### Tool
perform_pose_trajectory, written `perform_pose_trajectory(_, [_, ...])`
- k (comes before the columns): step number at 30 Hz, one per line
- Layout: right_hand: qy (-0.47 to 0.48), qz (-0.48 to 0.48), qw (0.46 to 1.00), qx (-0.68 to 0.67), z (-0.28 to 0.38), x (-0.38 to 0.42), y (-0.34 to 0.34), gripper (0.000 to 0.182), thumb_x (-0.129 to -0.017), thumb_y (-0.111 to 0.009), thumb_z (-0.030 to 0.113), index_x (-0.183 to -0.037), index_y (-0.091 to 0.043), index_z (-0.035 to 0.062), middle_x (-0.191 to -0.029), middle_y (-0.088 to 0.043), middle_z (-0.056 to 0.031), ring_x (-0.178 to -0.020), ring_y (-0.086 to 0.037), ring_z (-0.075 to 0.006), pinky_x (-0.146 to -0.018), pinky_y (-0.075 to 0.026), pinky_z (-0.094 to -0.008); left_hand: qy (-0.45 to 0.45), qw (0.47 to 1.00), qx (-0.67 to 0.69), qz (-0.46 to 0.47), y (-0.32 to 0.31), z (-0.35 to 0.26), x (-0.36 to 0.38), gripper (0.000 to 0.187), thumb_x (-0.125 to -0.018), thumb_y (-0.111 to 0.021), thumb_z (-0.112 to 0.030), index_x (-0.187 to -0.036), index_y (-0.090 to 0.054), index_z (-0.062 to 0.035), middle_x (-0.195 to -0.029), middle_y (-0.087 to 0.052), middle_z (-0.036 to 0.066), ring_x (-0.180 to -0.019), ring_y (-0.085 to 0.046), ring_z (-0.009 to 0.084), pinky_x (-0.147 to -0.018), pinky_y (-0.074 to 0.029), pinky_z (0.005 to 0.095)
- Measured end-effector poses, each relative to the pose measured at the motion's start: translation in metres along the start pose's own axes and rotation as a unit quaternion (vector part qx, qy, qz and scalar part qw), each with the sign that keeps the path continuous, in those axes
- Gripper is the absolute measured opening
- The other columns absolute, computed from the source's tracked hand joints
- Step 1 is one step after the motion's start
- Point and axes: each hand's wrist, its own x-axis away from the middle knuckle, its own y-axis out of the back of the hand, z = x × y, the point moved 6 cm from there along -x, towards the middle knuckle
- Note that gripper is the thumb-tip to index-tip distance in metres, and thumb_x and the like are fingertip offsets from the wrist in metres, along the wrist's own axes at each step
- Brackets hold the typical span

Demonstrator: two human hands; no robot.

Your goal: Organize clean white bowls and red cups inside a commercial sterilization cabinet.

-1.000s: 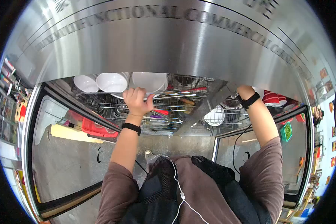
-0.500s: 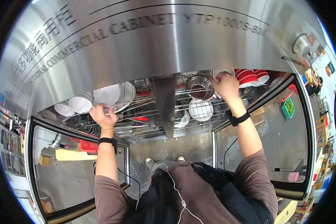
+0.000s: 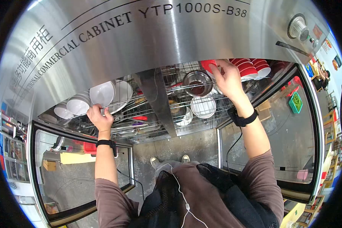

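Observation:
My left hand (image 3: 100, 118) has its fingers curled over the front edge of the upper wire shelf (image 3: 75, 121), just below the white bowls (image 3: 78, 104). Farther right, my right hand (image 3: 228, 79) grips a red bowl (image 3: 208, 65), only partly visible beneath the cabinet's top panel. Beside that hand stand red-and-white striped bowls (image 3: 244, 69). A metal pot (image 3: 197, 83) sits to its left on the same shelf.
Both glass doors, the left (image 3: 79, 171) and the right (image 3: 271, 140), stand open around me. White plates (image 3: 203, 107) and utensils lie lower in the steel cabinet (image 3: 159, 38). A person (image 3: 321, 81) is far off at the right.
My right hand has shifted a little left and up, and the bowl in it now shows its red outside. The view has tilted slightly; my left hand stays at the shelf edge.

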Motion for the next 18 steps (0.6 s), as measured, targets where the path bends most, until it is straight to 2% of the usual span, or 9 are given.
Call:
perform_pose_trajectory(1, [0.012,0.014,1.000,-0.016,0.011,-0.005,0.000,0.020,-0.095,-0.074,0.016,-0.105,-0.075,-0.0014,-0.086,-0.071,-0.0172,-0.059,-0.058,-0.0209,-0.056,-0.043,-0.0359,-0.002,1.000,0.001,-0.005,0.000,0.001,0.000,0.026,-0.080,-0.073,-0.023,-0.092,-0.057,-0.0067,-0.082,-0.056,0.011,-0.080,-0.053,0.0344,-0.081,-0.039,0.0455])
perform_pose_trajectory(3, [0.046,0.037,0.998,0.007,0.023,-0.016,-0.012,0.021,-0.094,-0.075,0.015,-0.107,-0.074,-0.0008,-0.084,-0.071,-0.0178,-0.067,-0.064,-0.0297,-0.064,-0.050,-0.0402,-0.006,1.000,0.002,-0.018,-0.002,0.002,0.001,0.028,-0.088,-0.070,-0.032,-0.092,-0.057,-0.0066,-0.080,-0.054,0.011,-0.077,-0.052,0.0337,-0.079,-0.039,0.0449])
perform_pose_trajectory(5, [0.122,0.038,0.991,0.034,0.037,-0.029,-0.029,0.021,-0.094,-0.075,0.016,-0.107,-0.074,-0.0006,-0.083,-0.071,-0.0183,-0.072,-0.067,-0.0356,-0.068,-0.052,-0.0433,-0.010,0.999,0.009,-0.029,-0.001,0.001,0.001,0.027,-0.085,-0.072,-0.029,-0.091,-0.058,-0.0069,-0.080,-0.054,0.010,-0.078,-0.052,0.0337,-0.079,-0.039,0.0450])
perform_pose_trajectory(6, [0.088,0.078,0.991,0.067,0.027,-0.034,-0.047,0.017,-0.093,-0.072,0.013,-0.103,-0.073,-0.0012,-0.087,-0.071,-0.0201,-0.083,-0.068,-0.0426,-0.076,-0.054,-0.0469,-0.012,0.999,0.014,-0.034,0.000,0.000,0.000,0.027,-0.084,-0.072,-0.029,-0.091,-0.058,-0.0070,-0.080,-0.054,0.010,-0.077,-0.052,0.0337,-0.079,-0.039,0.0450])
perform_pose_trajectory(9, [0.092,0.127,0.973,0.169,0.015,-0.046,-0.087,0.027,-0.093,-0.070,0.019,-0.113,-0.070,0.0007,-0.111,-0.071,-0.0252,-0.104,-0.067,-0.0453,-0.091,-0.052,-0.0535,-0.005,0.999,0.027,-0.032,-0.003,0.003,0.002,0.028,-0.084,-0.072,-0.031,-0.089,-0.057,-0.0072,-0.079,-0.055,0.010,-0.078,-0.052,0.0336,-0.080,-0.038,0.0455])
perform_pose_trajectory(10, [0.090,0.175,0.959,0.204,0.006,-0.053,-0.102,0.027,-0.092,-0.068,0.017,-0.114,-0.070,0.0010,-0.113,-0.070,-0.0249,-0.107,-0.066,-0.0453,-0.094,-0.051,-0.0540,-0.014,0.998,0.031,-0.046,-0.003,0.003,0.002,0.029,-0.085,-0.071,-0.032,-0.088,-0.057,-0.0074,-0.080,-0.055,0.010,-0.078,-0.051,0.0336,-0.079,-0.038,0.0456])
perform_pose_trajectory(13, [0.123,0.179,0.948,0.231,-0.024,-0.058,-0.132,0.028,-0.091,-0.068,0.017,-0.114,-0.071,0.0016,-0.113,-0.070,-0.0242,-0.109,-0.066,-0.0440,-0.095,-0.051,-0.0533,-0.028,0.997,0.037,-0.064,-0.005,0.006,0.004,0.029,-0.087,-0.071,-0.033,-0.087,-0.058,-0.0080,-0.080,-0.056,0.009,-0.078,-0.051,0.0338,-0.078,-0.037,0.0453])
perform_pose_trajectory(15, [0.147,0.094,0.967,0.187,-0.020,-0.054,-0.126,0.024,-0.090,-0.068,0.016,-0.109,-0.071,0.0017,-0.108,-0.071,-0.0224,-0.102,-0.066,-0.0416,-0.090,-0.051,-0.0525,-0.030,0.996,0.051,-0.067,-0.006,0.007,0.004,0.028,-0.086,-0.071,-0.033,-0.087,-0.058,-0.0086,-0.081,-0.057,0.008,-0.078,-0.052,0.0330,-0.078,-0.037,0.0448])
perform_pose_trajectory(18, [0.137,0.094,0.969,0.182,-0.012,-0.053,-0.118,0.025,-0.090,-0.069,0.017,-0.111,-0.071,0.0018,-0.110,-0.070,-0.0224,-0.105,-0.066,-0.0414,-0.092,-0.051,-0.0519,-0.046,0.994,0.052,-0.083,-0.006,0.006,0.002,0.027,-0.085,-0.071,-0.033,-0.086,-0.058,-0.0098,-0.079,-0.057,0.007,-0.073,-0.052,0.0316,-0.076,-0.036,0.0433])
